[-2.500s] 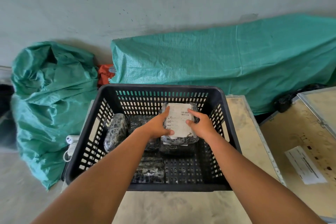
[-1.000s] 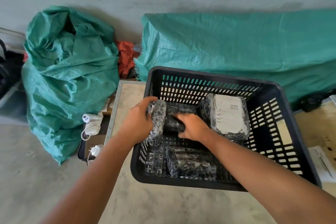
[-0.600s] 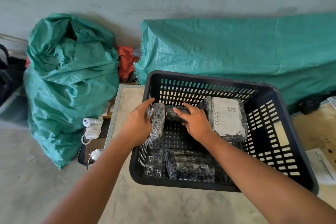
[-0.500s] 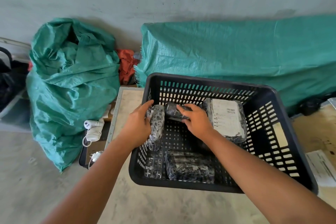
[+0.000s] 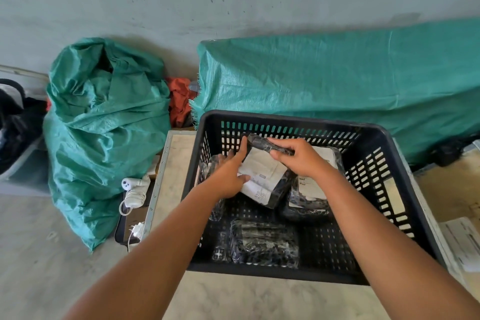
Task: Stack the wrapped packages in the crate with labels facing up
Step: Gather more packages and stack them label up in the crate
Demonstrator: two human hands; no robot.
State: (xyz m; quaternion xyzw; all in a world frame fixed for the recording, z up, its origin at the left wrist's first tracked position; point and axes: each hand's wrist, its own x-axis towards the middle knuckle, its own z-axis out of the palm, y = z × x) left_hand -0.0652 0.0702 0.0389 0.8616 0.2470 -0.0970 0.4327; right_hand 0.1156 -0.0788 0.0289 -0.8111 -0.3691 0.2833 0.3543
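Note:
A black slotted crate [image 5: 374, 138] stands on a pale tabletop. Both hands hold one wrapped package [image 5: 265, 176] tilted above the crate floor, its white label turned up toward me. My right hand [image 5: 298, 160] grips its far top edge; my left hand [image 5: 230, 176] holds its left side. Behind my right wrist lies a package with its label up [image 5: 311, 189]. Another package [image 5: 215, 163] stands on edge against the left wall, partly hidden by my left hand. A dark package [image 5: 263, 243] lies flat at the front, with no label showing.
Two green woven sacks, one slumped [image 5: 104, 125] at left and one long [image 5: 337, 80] behind the crate, lie against the wall. A white charger with cord [image 5: 133, 189] sits on the floor by the table edge. A paper sheet [image 5: 462, 241] lies on a wooden box at right.
My right hand lifted the dark package from the crate's back and turned it so its white label faces up. My left hand left the upright package and took this one's side.

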